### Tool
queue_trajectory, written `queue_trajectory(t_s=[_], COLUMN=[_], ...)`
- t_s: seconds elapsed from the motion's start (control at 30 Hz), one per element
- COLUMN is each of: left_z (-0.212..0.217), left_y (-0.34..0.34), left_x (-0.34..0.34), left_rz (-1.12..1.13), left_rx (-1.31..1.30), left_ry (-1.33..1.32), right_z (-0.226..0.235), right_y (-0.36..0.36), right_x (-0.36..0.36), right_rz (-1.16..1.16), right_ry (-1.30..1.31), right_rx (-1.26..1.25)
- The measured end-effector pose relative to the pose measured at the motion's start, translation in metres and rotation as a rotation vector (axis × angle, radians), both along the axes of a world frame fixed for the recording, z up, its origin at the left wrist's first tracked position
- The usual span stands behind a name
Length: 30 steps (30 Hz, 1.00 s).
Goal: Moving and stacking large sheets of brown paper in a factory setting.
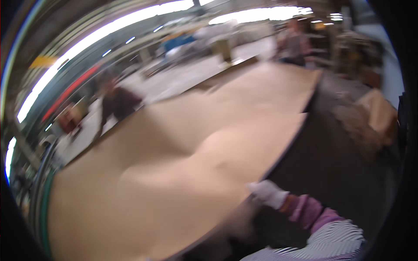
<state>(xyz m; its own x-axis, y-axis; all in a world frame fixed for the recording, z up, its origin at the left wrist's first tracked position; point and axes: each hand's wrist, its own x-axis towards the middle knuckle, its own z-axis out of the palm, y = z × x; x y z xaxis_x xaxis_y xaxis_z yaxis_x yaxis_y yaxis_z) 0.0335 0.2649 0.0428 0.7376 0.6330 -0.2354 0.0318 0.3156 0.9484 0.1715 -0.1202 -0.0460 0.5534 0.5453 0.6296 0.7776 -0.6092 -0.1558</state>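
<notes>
A white-gloved right hand (pixel 267 193) grips, near five o'clock, a broad, rumpled tan sheet (pixel 174 174) spanning the centre; a dark-topped co-worker (pixel 121 103) leans at ten. I cannot tell the left hand's state.

Tan sheet (pixel 226 148): matt, paper-like, softly rumpled.
My right glove (pixel 270 194), at the sheet's edge: matt cloth.
My striped sleeve (pixel 335 235), right of the sheet: matt cloth.
Green strip (pixel 45 209), left of the sheet: smooth-looking.

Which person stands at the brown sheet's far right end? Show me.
The upper-right person; the dark-topped person is at the far left edge of the brown sheet.
</notes>
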Motion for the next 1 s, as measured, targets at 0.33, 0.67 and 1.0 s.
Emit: queue_trajectory(t_s=[0.33, 0.67, 1.0], left_z=[-0.031, -0.02, -0.021], left_y=[0.018, 0.091, 0.12], left_x=[-0.044, -0.054, -0.059], left_rz=[0.069, 0.286, 0.303], left_rx=[0.324, 0.119, -0.155], left_ry=[0.058, -0.108, -0.149], right_z=[0.083, 0.072, 0.091], right_y=[0.044, 0.053, 0.138], right_x=[-0.047, -0.034, -0.087], right_rz=[-0.189, -0.285, 0.133], right_ry=[1.266, 1.816, 1.873], right_rx=[1.55, 1.002, 1.099])
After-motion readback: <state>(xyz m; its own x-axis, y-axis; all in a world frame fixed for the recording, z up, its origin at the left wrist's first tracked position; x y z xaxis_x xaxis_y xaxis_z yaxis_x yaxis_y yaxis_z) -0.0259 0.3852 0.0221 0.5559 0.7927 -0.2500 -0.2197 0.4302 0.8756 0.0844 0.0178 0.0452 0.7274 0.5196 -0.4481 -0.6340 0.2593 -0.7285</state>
